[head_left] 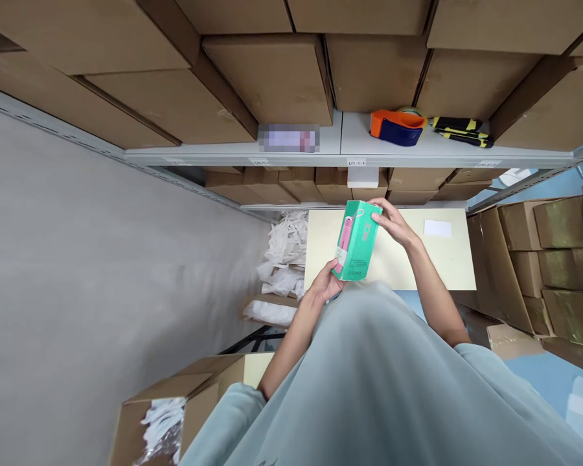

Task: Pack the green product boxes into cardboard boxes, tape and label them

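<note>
A green product box [365, 249] with a pink bottle-like item printed on its side is held up in front of my body, above the pale table [418, 265]. My left hand [326, 283] grips its lower left end, thumb on the printed side. At the upper right end, my right hand [392, 223] has its fingers over the top edge and its thumb against the face. The fingers behind the box are partly hidden. On the table's right part lies a small white card [437, 228].
Cardboard boxes [272, 77] fill the shelf above. A tape dispenser [397, 127] and yellow-black cutters [461, 131] lie on the shelf edge [311, 160]. White packing scraps [287, 243] are heaped left of the table; stacked cartons [563, 259] stand right. A grey wall [102, 259] is at left.
</note>
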Motion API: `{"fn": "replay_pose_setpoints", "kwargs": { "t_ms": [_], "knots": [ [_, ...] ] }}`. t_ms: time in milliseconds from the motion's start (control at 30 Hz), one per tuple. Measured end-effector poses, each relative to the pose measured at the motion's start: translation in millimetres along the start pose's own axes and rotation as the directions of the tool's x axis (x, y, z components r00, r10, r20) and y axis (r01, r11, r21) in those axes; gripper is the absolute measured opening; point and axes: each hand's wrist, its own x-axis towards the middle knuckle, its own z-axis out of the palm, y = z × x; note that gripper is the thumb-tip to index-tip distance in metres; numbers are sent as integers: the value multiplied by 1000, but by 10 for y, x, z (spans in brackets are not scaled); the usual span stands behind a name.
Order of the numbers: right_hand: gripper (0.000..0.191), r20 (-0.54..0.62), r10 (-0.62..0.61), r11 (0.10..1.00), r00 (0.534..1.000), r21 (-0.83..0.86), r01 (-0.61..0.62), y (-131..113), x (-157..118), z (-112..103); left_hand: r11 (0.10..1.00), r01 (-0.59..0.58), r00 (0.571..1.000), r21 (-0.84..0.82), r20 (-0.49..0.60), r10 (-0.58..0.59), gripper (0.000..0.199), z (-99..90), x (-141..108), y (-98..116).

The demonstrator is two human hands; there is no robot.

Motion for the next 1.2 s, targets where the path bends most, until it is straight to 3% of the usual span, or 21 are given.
{"fn": "replay_pose_setpoints", "kwargs": {
  "t_ms": [100, 167, 333, 433, 567, 667, 867, 1000, 1200],
  "knots": [
    [65, -4, 20, 996, 1000, 87, -20, 58, 13, 35, 1000, 6, 1000, -12, -14, -6, 53, 3, -14, -12],
    [63, -66, -15, 999, 998, 46, 18, 96, 40, 55, 999, -49, 999, 15, -11, 50, 55, 45, -9, -7],
    [60, -172, -46, 997, 984, -64, 36, 207, 84, 33, 984, -130, 985, 121, -98, 142, 81, 194, 32, -50],
    [58, -155, -16, 999, 988, -39, 10, 268, 69, -3, 978, -159, 966, 136, -183, 182, 82, 273, 34, -147],
    [59, -77, 5, 1000, 997, -30, -7, 290, 12, -83, 978, -179, 966, 109, -170, 196, 76, 317, -26, -306],
    [63, -12, -5, 1000, 1000, -19, 5, 277, -59, -167, 989, -139, 980, 46, -138, 144, 69, 245, -101, -426],
    [60, 117, 29, 993, 993, 112, -43, 271, -248, -222, 991, 59, 992, -119, -100, -71, 41, 16, -233, -608],
    [57, 32, -30, 998, 999, 52, 28, 281, -295, -164, 992, 77, 993, -99, -77, -85, 40, 43, -203, -616],
    [56, -35, -86, 993, 996, -88, 83, 196, -346, -72, 987, 53, 985, -154, -153, -76, 31, 73, -43, -521]
  ]
}}
